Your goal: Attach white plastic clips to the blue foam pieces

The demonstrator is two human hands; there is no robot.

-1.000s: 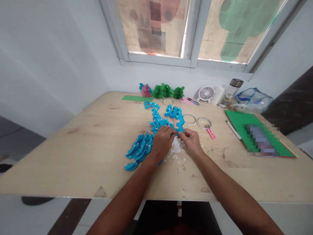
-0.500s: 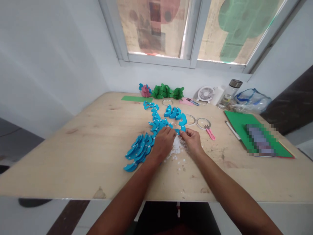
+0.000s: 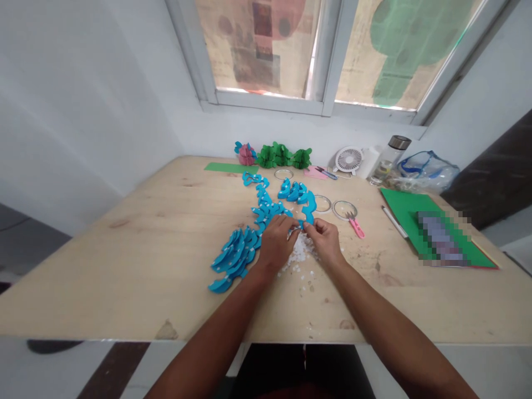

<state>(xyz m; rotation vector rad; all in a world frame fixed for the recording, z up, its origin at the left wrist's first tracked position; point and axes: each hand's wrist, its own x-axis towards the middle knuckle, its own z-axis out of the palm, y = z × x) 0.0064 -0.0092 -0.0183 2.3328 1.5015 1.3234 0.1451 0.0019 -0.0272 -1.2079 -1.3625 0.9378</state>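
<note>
Between my two hands is a blue paper cutout (image 3: 310,206) with a wavy edge. My right hand (image 3: 325,239) pinches its near end between thumb and fingers. My left hand (image 3: 277,239) is closed at the cutout's left end, its fingertips pressed together there. A heap of similar blue cutouts (image 3: 235,252) dotted with small white squares lies left of my left hand, and more blue cutouts (image 3: 294,192) lie beyond my hands. Small white scraps (image 3: 300,254) are scattered on the table under and between my hands.
Three tape rolls (image 3: 344,209) and pink-handled snips (image 3: 356,226) lie right of the cutouts. Folded green paper shapes (image 3: 274,155) stand by the wall. A small fan (image 3: 349,159), a bottle (image 3: 390,160), a plastic bag (image 3: 430,172) and a green sheet (image 3: 405,202) are on the right.
My fingers have shifted slightly on the blue paper cutout, and my left thumb now shows more. The cutout's near end has turned a little. Everything else lies as before.
</note>
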